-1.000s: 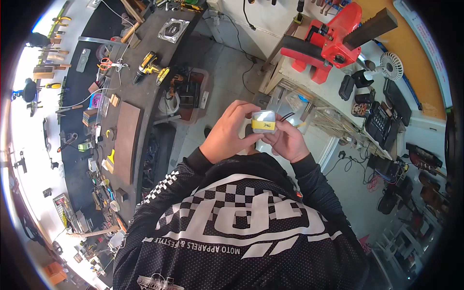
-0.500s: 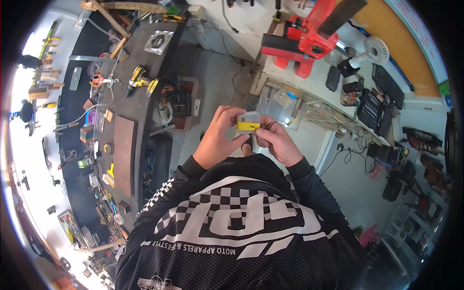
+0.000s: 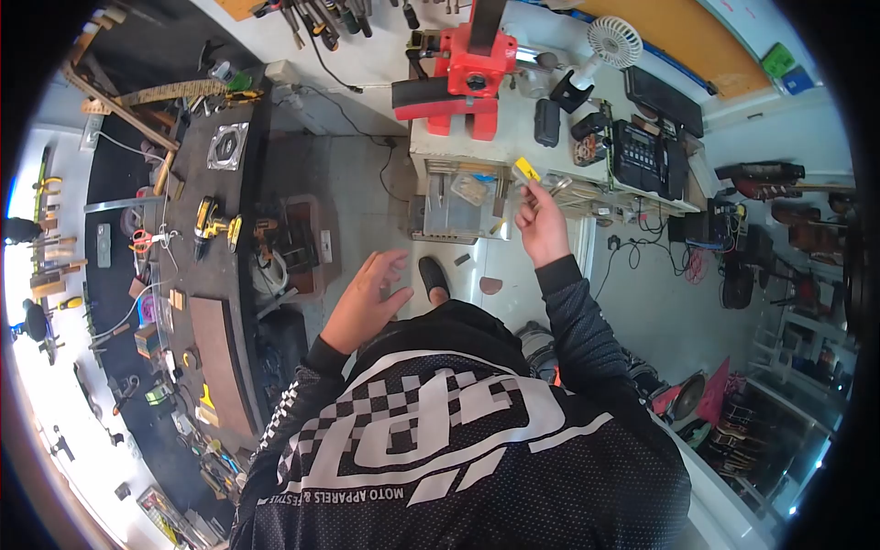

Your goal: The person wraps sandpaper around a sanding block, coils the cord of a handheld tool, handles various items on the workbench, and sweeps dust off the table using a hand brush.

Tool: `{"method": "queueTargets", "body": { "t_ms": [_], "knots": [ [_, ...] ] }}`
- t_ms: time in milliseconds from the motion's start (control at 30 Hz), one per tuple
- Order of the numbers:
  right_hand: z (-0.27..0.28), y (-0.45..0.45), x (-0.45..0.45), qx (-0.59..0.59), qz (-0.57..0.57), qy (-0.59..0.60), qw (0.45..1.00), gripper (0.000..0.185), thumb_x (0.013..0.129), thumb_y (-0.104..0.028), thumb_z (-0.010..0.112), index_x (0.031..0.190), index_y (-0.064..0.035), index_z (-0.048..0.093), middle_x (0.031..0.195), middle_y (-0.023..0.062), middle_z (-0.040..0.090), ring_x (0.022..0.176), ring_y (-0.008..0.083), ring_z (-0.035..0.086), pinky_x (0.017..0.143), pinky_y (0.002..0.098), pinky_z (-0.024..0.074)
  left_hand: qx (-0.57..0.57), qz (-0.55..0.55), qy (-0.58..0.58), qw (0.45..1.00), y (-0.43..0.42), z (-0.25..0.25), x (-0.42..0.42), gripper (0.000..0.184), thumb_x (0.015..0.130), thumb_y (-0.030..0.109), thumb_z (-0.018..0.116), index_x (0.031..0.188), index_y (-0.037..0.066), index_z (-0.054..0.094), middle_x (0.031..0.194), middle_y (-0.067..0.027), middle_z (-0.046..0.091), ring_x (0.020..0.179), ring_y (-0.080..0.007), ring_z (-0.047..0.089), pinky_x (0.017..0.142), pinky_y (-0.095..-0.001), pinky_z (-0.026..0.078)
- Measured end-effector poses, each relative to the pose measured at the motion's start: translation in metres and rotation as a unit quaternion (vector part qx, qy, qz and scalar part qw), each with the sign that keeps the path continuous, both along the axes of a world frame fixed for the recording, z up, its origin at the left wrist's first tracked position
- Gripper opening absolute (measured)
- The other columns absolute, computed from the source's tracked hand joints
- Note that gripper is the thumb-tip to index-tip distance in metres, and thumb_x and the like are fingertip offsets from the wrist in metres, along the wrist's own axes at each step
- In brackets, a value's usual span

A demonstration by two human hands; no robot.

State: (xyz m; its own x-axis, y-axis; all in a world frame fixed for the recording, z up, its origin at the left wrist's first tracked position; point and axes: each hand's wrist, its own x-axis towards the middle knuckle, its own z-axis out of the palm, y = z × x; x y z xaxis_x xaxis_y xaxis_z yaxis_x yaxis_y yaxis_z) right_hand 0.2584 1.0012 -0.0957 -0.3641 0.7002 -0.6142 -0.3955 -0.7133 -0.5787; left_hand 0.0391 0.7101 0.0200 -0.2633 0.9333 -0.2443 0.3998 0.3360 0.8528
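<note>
My right hand (image 3: pixel 544 223) reaches forward and pinches a small clear plastic box with a yellow label (image 3: pixel 527 170) between thumb and fingers. The box is beside the front edge of the white workbench (image 3: pixel 431 139), close to an open drawer (image 3: pixel 449 218) that holds a clear bag (image 3: pixel 470 190) and a few small items. My left hand (image 3: pixel 368 298) hangs in the air over the floor, its fingers apart and curved, with nothing in it.
A red belt sander (image 3: pixel 472 82), a white fan (image 3: pixel 614 41) and a black pedal unit (image 3: pixel 649 160) stand on the white bench. On the dark bench to the left lie a yellow drill (image 3: pixel 215 226) and a brown board (image 3: pixel 223 362). A slipper-clad foot (image 3: pixel 433 275) shows below.
My left hand has let go of the box and drawn away to the left. The right hand has carried it forward and right, toward the white bench. My view has turned right.
</note>
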Motion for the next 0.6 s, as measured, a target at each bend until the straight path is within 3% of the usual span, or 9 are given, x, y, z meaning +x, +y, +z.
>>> {"method": "queueTargets", "body": {
  "t_ms": [200,400,600],
  "knots": [
    [-0.021,0.032,-0.029,-0.011,-0.039,0.04,0.998,0.011,0.107,-0.019,0.077,0.113,-0.012,0.071,0.102,-0.0017,0.075,0.062,0.0057,0.043,0.059,0.026,0.0349,-0.007,-0.013,0.003,1.0,-0.003,-0.005,0.0,0.057,0.099,0.008,0.079,0.151,0.004,0.058,0.132,-0.0132,0.068,0.118,-0.026,0.071,0.104,-0.0384,0.058],
    [-0.032,0.029,-0.047,0.019,-0.015,-0.039,0.999,0.012,0.106,-0.021,0.079,0.11,-0.0118,0.072,0.095,-0.0012,0.074,0.055,0.006,0.039,0.053,0.0279,0.0323,-0.015,0.0,0.009,1.0,-0.006,-0.005,-0.003,0.055,0.099,0.008,0.078,0.15,0.004,0.06,0.131,-0.0135,0.069,0.118,-0.0257,0.072,0.104,-0.0383,0.058],
    [-0.038,0.026,-0.037,0.079,0.053,-0.052,0.994,0.013,0.107,-0.02,0.074,0.103,-0.0128,0.063,0.074,-0.0064,0.051,0.053,0.0062,0.036,0.052,0.0292,0.0314,-0.018,0.008,0.003,1.0,-0.014,-0.011,-0.004,0.05,0.099,0.008,0.077,0.147,0.003,0.062,0.129,-0.0141,0.069,0.117,-0.0267,0.072,0.104,-0.0381,0.059]
  ]
}}
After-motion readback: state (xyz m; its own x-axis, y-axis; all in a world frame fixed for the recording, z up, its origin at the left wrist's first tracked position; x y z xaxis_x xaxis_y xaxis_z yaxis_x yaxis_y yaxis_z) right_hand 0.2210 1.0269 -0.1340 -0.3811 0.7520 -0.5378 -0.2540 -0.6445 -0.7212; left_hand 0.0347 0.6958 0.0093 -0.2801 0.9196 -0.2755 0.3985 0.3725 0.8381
